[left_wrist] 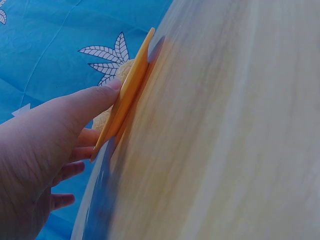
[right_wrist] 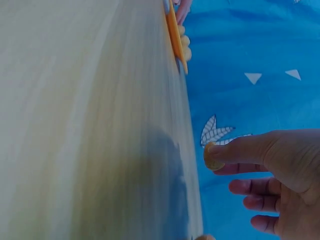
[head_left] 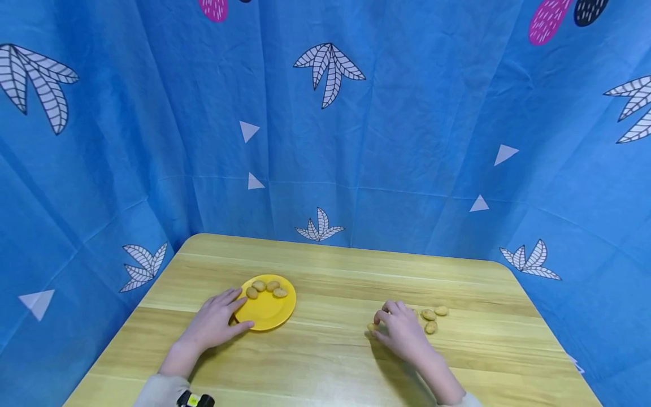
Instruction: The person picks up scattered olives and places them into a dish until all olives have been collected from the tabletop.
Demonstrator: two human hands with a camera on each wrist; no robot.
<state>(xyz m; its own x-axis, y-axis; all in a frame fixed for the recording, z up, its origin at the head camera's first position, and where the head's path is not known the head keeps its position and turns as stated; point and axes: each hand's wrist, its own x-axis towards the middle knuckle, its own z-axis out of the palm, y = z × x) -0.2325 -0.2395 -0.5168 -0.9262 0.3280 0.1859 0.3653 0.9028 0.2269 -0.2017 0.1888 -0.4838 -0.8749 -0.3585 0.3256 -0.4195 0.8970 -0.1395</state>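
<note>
A yellow plate (head_left: pixel 267 314) lies left of the table's middle with several tan, oval, rough-skinned nut-like pieces (head_left: pixel 273 286) near its far rim. My left hand (head_left: pixel 213 321) rests at the plate's left side, fingers spread and thumb touching the rim. Toward the right, my right hand (head_left: pixel 404 334) pinches one tan nut-like piece (right_wrist: pixel 214 157) between thumb and index finger; in the right wrist view it is held above the tabletop, the other fingers loosely bent. Several more such pieces (head_left: pixel 429 315) lie just right of that hand, partly hidden by it.
The light wooden table (head_left: pixel 325 362) has rounded far corners. A blue patterned curtain (head_left: pixel 407 141) hangs behind it and along both sides. A black band with a yellow mark (head_left: pixel 195 399) sits on the left wrist.
</note>
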